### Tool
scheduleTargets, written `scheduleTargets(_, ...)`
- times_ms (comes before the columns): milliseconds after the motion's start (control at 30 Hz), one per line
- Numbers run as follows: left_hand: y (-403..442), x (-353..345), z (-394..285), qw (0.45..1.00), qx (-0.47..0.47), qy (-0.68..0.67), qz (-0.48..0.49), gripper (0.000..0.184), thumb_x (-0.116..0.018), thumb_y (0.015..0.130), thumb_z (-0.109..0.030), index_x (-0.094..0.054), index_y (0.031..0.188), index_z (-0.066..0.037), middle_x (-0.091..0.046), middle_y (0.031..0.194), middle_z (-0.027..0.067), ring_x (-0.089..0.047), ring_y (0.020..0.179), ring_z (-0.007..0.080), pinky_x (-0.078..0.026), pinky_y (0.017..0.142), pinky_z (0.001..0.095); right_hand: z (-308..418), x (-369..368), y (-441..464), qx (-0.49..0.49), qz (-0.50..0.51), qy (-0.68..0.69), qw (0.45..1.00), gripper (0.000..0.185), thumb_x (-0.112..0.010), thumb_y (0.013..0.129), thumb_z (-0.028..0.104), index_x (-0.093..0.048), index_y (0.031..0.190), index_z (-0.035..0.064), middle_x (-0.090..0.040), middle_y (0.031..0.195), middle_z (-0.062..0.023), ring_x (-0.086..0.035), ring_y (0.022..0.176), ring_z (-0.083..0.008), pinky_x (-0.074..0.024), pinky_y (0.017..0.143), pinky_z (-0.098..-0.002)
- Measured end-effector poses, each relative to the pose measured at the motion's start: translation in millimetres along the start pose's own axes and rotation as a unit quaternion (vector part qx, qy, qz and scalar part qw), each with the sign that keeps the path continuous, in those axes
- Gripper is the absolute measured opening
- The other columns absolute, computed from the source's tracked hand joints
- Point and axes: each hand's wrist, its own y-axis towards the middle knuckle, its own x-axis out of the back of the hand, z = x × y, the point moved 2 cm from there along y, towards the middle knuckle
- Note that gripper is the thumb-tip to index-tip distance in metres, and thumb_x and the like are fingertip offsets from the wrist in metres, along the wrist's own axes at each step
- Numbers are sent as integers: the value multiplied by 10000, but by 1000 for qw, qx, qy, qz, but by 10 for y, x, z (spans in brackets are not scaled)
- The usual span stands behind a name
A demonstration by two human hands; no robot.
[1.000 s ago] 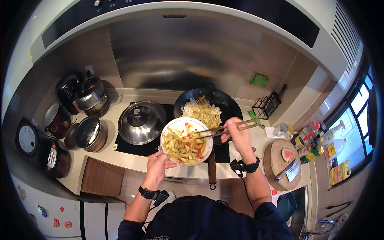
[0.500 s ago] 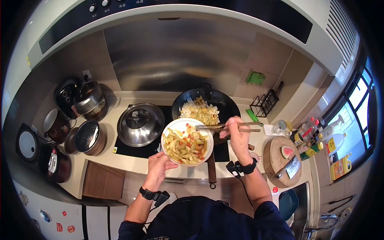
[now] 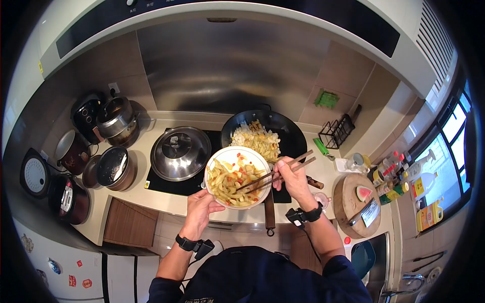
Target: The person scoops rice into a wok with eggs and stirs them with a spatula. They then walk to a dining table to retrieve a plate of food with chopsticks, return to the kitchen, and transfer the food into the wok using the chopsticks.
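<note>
My left hand point(image 3: 202, 204) grips the lower left rim of a white bowl point(image 3: 265, 162), which holds yellowish strips with red bits in sauce. Wooden chopsticks point(image 3: 299, 162) are held in my right hand point(image 3: 293, 179), at the bowl's right side, with their tips in the food. Just behind the bowl, a black wok point(image 3: 290, 132) on the stove contains white rice point(image 3: 247, 136) topped with similar yellowish pieces. The bowl hides the wok's front edge, and the wok's wooden handle point(image 3: 270, 214) points towards me.
A lidded pan point(image 3: 181, 154) stands on the left burner, with pots point(image 3: 116, 169) further left. At the right are a round cutting board point(image 3: 346, 202) with a cleaver point(image 3: 371, 213) and melon slice point(image 3: 362, 193), bottles point(image 3: 396, 189), a wire rack point(image 3: 337, 132) and a sink point(image 3: 381, 262).
My right hand has moved down and slightly left, and the chopsticks now slant more steeply, their tips lower among the strips. The bowl stays in my left hand.
</note>
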Motion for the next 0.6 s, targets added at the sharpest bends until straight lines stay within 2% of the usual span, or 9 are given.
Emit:
scheduleTargets(33,1,-2,4,1000,-1,0,0,239,-511,834,-8,-589,1023,115,-674,924,198,-702,717,237,-608,620,306,-51,-6,13,0,-1,0,1000,284,-487,976,256,-518,816,23,-543,637,-54,-552,455,-117,-445,388,-216)
scheduleTargets(133,7,8,12,1000,1,-4,-2,239,-512,834,-11,-589,1021,115,-674,921,198,-702,717,240,-608,620,305,-50,34,27,59,-87,0,994,277,-495,974,250,-507,828,15,-546,641,-63,-580,487,-134,-479,402,-235)
scheduleTargets(267,-20,27,4,1000,1,-2,-7,233,-515,838,-18,-587,1016,113,-674,918,198,-702,719,250,-605,625,306,140,111,-29,45,-155,10,987,270,-504,974,247,-520,838,14,-536,681,-36,-565,501,-102,-475,416,-210)
scheduleTargets(533,-4,38,29,1000,5,-7,-5,232,-531,845,-33,-585,1020,110,-673,924,200,-702,726,253,-604,631,310,311,157,-98,66,-174,-38,982,285,-508,972,258,-525,821,16,-533,660,-32,-554,483,-89,-465,404,-204)
scheduleTargets(600,-9,21,28,1000,6,-7,-2,233,-534,846,-34,-585,1022,109,-673,926,200,-702,727,253,-604,631,309,286,149,-122,46,-127,-23,991,289,-514,967,266,-509,824,15,-538,615,-58,-571,476,-128,-487,403,-231)
